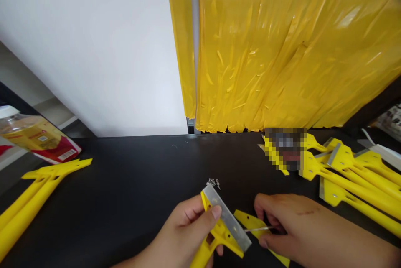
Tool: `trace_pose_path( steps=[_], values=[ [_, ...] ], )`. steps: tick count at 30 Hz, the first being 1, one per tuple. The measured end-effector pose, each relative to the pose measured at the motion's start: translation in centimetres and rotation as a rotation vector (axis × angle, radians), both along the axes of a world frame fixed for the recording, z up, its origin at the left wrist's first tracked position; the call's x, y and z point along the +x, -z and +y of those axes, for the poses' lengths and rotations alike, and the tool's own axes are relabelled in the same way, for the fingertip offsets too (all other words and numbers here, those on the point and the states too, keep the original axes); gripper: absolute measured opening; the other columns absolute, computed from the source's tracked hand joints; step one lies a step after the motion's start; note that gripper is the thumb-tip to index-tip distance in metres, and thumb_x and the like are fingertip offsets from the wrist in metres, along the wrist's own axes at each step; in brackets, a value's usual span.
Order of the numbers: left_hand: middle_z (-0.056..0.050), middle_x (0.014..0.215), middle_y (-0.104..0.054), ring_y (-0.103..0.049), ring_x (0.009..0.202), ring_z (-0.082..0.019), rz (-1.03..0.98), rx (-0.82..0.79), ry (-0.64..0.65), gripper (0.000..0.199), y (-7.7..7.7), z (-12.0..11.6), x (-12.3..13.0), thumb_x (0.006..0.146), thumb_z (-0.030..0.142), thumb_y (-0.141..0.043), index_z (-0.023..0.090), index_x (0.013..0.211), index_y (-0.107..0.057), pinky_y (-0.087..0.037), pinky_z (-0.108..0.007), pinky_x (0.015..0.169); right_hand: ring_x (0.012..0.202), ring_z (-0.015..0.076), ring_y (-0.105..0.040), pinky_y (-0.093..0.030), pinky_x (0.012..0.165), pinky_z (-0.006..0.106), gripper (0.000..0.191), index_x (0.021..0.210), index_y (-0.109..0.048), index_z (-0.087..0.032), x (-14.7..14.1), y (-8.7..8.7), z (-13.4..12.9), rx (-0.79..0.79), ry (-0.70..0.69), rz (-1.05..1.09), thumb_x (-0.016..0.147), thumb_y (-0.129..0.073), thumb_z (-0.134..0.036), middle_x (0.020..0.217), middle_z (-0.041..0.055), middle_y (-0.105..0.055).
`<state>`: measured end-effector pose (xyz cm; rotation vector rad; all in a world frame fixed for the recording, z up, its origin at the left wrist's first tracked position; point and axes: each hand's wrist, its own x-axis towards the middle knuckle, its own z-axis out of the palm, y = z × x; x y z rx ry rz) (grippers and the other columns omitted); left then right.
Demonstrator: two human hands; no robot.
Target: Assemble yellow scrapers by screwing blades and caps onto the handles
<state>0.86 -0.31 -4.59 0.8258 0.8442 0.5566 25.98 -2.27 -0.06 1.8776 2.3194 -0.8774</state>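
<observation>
My left hand (194, 228) is closed around a yellow scraper (216, 234), thumb pressed on the flat metal blade (230, 218) lying across its head. Dark holes show in the yellow plastic beside the blade. In my right hand (288, 222), curled fingers grip a thin metal shaft (258, 229); its other end is hidden in the fist. The shaft's tip is at the blade's right edge, but I cannot tell whether they touch. Below the right hand is a flat yellow plastic piece (247, 218) with a hole. Several small screws (213, 182) lie just beyond the blade.
Several yellow scrapers (341, 163) with blades are piled at right, near a pixelated patch. Yellow handles without visible blades (46, 188) lie at left, beside a tilted labelled plastic bottle (44, 136). Behind the black table (140, 176) stand a white panel (125, 50) and yellow plastic sheeting (266, 50).
</observation>
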Motion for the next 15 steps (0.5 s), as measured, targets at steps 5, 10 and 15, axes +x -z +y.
trace_pose_path(
  steps=[5, 10, 15],
  values=[
    [0.004, 0.054, -0.067, -0.046, 0.026, -0.008, -0.084, 0.036, -0.033, 0.049, 0.5, 0.2, 0.0, 0.082, 0.069, -0.073, 0.022, 0.087, -0.063, -0.035, -0.015, 0.026, 0.065, 0.0143, -0.051, -0.031, 0.055, 0.025, 0.009, 0.079, -0.063, -0.023, 0.7, 0.9, 0.9, -0.203, 0.056, 0.302, 0.087, -0.062, -0.018, 0.074, -0.0023, -0.062],
    [0.003, 0.055, -0.067, -0.045, 0.026, -0.007, -0.082, 0.022, -0.037, 0.048, -0.2, 0.2, 0.2, 0.082, 0.068, -0.075, 0.021, 0.088, -0.064, -0.035, -0.015, 0.025, 0.060, 0.0098, -0.033, -0.023, 0.054, 0.025, 0.029, 0.074, -0.047, -0.021, 1.0, 0.3, 1.7, -0.384, 0.103, 0.788, 0.091, -0.071, -0.023, 0.067, -0.0068, -0.053],
    [0.002, 0.057, -0.067, -0.048, 0.029, -0.006, 0.002, -0.006, -0.039, 0.047, -1.2, -0.2, 0.2, 0.084, 0.064, -0.073, 0.019, 0.093, -0.065, -0.037, -0.012, 0.027, 0.068, 0.0108, -0.031, -0.026, 0.060, 0.025, 0.032, 0.091, -0.055, -0.020, -0.7, -0.6, 0.8, -0.410, 0.110, 1.097, 0.099, -0.070, -0.047, 0.077, -0.0062, -0.044]
  ],
)
